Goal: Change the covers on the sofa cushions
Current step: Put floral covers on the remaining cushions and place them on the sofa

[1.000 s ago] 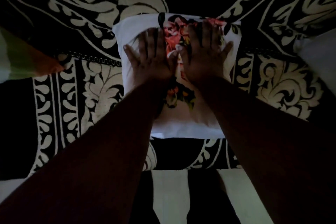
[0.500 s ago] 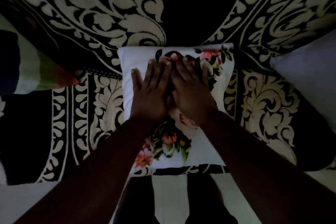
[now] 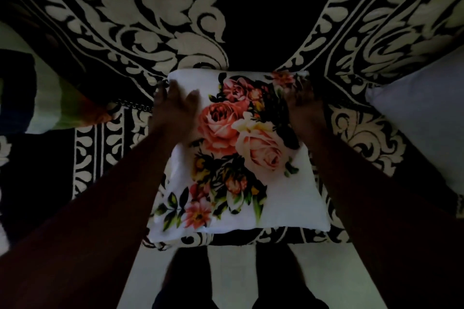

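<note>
Two hands, one cushion, dim light. The cushion (image 3: 251, 158), in a white cover with a rose print, lies flat on the black-and-cream patterned sofa throw (image 3: 160, 7), at the centre of the view and reaching down toward 6 o'clock, where its near edge meets the sofa's front edge.

Left to right:
- At 9 o'clock, a multicoloured cushion (image 3: 37, 98) sits on the throw, well apart from the work.
- Left hand (image 3: 173, 108): half a second ago it lay palm-down at the cushion's middle, touching the other hand. Now it sits at the cushion's 10 o'clock corner. Fingers straight, slightly spread, laid on the cloth; motion blur hides whether the tips curl over the edge.
- The rose print, previously covered by both palms, is now fully exposed and shows no obvious creases.
- Right hand (image 3: 303, 105): moved outward likewise, now at the cushion's 2 o'clock corner. It is very dark; cannot tell whether the fingers are spread or together, though they appear flat on the cover.
- At 3 o'clock, a plain white cushion (image 3: 421, 128) rests on the throw.

Judgement: the outward sweep from centre to corners reads as smoothing a newly fitted cover. This cushion looks essentially done; the plain white one may be next.
</note>
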`<state>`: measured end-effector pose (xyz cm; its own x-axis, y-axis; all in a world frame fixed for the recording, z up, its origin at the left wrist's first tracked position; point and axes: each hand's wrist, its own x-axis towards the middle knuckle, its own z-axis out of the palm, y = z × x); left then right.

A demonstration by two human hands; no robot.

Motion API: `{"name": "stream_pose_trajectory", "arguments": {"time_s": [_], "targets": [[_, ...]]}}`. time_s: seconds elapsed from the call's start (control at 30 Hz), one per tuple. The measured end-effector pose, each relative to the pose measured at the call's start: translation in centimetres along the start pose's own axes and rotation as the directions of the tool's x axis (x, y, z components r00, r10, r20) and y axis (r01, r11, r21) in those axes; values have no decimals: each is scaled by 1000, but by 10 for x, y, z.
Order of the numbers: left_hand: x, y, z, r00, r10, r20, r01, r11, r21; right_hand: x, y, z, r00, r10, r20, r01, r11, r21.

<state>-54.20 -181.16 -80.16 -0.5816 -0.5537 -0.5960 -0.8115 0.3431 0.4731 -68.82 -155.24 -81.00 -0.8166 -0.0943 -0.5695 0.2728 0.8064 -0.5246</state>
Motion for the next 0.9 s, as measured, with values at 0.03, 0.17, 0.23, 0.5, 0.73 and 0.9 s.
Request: {"name": "stream_pose_trajectory", "arguments": {"time_s": [0.03,0.17,0.23,0.5,0.73,0.9], "targets": [[-5,0,-3,1000,16,21,-15,999,-53,-9,-1,-3,1000,18,3,-18,998,62],[-29,9,-10,976,-211,62,216,868,-447,-31,12,-4,989,150,2,-141,926,350],[-37,23,-14,954,-295,50,271,781,-563,-35,4,-6,992,130,-2,-113,874,473],[-80,89,-51,920,-73,-386,-197,765,-613,-74,-62,-68,940,-15,-340,226,775,590],[-62,135,-94,879,79,-470,-401,655,-640,-53,-119,-120,843,-130,-522,431,744,511],[-47,131,-96,843,89,-530,-385,789,-479,-36,-121,-120,871,-185,-455,399,807,435]]}}
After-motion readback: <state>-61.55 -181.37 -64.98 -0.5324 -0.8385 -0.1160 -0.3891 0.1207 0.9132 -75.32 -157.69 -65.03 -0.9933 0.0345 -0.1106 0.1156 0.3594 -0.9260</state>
